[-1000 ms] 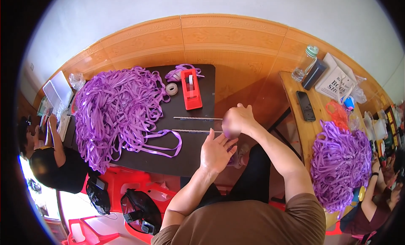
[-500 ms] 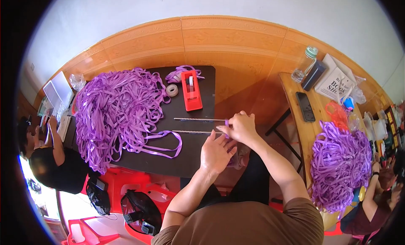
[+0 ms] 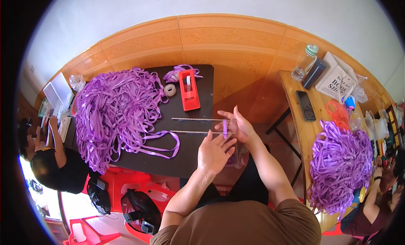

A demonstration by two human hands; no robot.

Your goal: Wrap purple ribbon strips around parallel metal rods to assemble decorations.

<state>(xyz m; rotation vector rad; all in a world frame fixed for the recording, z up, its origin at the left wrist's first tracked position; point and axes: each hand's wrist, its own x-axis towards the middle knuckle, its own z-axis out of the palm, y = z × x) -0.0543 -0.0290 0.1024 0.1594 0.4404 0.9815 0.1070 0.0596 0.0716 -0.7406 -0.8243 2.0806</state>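
Note:
Two thin metal rods, an upper rod (image 3: 196, 119) and a lower rod (image 3: 190, 132), lie side by side across the dark table and jut past its right edge. Near their free ends a short band of purple ribbon (image 3: 225, 127) spans both rods. My right hand (image 3: 241, 127) is open around the rod ends, fingers apart beside the band. Palm up, my left hand (image 3: 213, 154) lies just below the lower rod with its fingers spread. Some purple ribbon shows dimly beneath the left fingers. A ribbon loop (image 3: 175, 146) lies on the table left of that hand.
A large purple ribbon heap (image 3: 116, 114) covers the dark table's (image 3: 181, 162) left part. Behind the rods are a red tape dispenser (image 3: 190, 99) and a tape roll (image 3: 169, 90). Another ribbon pile (image 3: 341, 167) and a phone (image 3: 305, 106) lie on the wooden table. People sit on both sides.
My right hand has opened and turned from its closed hold on the ribbon at the rod ends. The band now shows across both rods. My left hand has hardly moved.

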